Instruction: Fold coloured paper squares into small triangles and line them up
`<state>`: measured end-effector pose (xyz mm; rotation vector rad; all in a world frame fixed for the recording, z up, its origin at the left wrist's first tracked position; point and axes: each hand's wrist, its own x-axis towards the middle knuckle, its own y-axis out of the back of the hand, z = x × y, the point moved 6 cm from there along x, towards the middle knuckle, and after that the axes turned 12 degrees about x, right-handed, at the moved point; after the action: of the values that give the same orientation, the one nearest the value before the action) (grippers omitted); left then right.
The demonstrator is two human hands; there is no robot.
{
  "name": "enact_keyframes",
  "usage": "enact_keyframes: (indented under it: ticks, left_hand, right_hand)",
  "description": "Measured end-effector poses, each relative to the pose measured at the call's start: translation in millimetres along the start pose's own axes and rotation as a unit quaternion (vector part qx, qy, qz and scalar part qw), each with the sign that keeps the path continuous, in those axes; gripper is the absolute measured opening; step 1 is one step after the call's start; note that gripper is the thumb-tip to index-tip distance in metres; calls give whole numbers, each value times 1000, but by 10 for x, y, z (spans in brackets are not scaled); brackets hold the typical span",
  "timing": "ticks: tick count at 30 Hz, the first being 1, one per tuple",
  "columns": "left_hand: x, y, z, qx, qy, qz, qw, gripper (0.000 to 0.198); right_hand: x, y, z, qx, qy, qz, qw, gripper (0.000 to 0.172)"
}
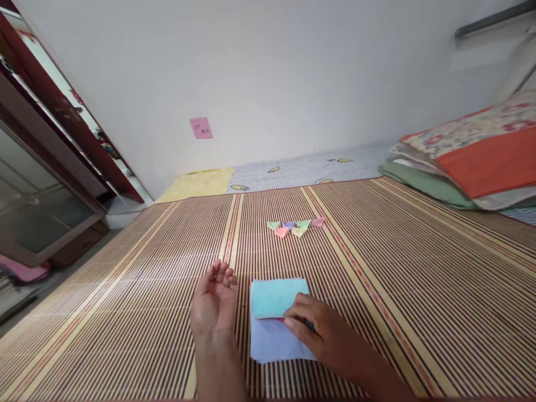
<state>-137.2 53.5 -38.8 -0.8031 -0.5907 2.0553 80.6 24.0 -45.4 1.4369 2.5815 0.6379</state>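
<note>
A stack of coloured paper [278, 341] lies on the striped mat, its lavender sheet showing at the front. On the stack's far half is a light-blue piece of paper [274, 297] with a straight near edge, a thin strip of red beneath it. My right hand [312, 324] pinches the near right corner of the light-blue paper between thumb and fingers. Left of the stack, my left hand [215, 301] rests palm up and holds nothing, its fingers loosely curled and apart from the paper. Farther back sit several small folded paper shapes [298, 230] in pink, green, purple and yellow.
The striped mat [138, 290] reaches back to a patterned cloth [288, 170] by the wall. A pink note [201, 128] is on the wall. Folded bedding [481, 156] is piled at the right, and a glass-paned door [37, 195] stands at the left.
</note>
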Motion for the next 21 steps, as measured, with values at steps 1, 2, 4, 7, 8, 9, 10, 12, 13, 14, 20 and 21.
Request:
enact_keyframes:
  ticks: [1, 2, 4, 7, 8, 9, 10, 12, 13, 14, 20, 21]
  left_hand:
    - [-1, -3, -2, 0, 3, 2, 1000, 20]
    - [-2, -6, -2, 1, 5, 4, 1000, 21]
    - [-4, -10, 0, 0, 7, 8, 1000, 23]
    - [-14, -15, 7, 0, 10, 12, 1000, 24]
    - [-17, -17, 8, 0, 11, 13, 1000, 25]
    - [-21, -20, 9, 0, 11, 13, 1000, 25]
    - [-24, -23, 10, 0, 11, 13, 1000, 25]
    - [-27, -24, 13, 0, 11, 12, 1000, 24]
    - [-26, -22, 15, -1, 11, 12, 1000, 24]
    - [-23, -16, 19, -3, 10, 13, 1000, 24]
    - [18, 25, 33, -12, 15, 13, 1000, 26]
    - [20, 30, 35, -14, 15, 13, 1000, 26]
  right_hand:
    - [-2, 5, 5, 1, -2, 6, 1000, 24]
    - [-4, 8, 12, -2, -6, 12, 1000, 22]
    - [-6, 7, 21, -11, -13, 17, 1000, 20]
    - [3, -13, 25, -16, -11, 16, 1000, 16]
    - [9, -24, 34, -15, -11, 17, 1000, 15]
    - [16, -34, 48, -14, -12, 19, 1000, 14]
    - [22, -40, 66, -15, -16, 22, 1000, 13]
    - [23, -30, 91, -13, -26, 30, 999, 15]
    - [11, -3, 87, -7, -32, 36, 999, 17]
    - [-12, 35, 63, 8, -36, 40, 999, 18]
    - [-408, 185, -621, 253, 106, -120, 954, 43]
    - [-494, 168, -750, 263, 135, -152, 943, 38]
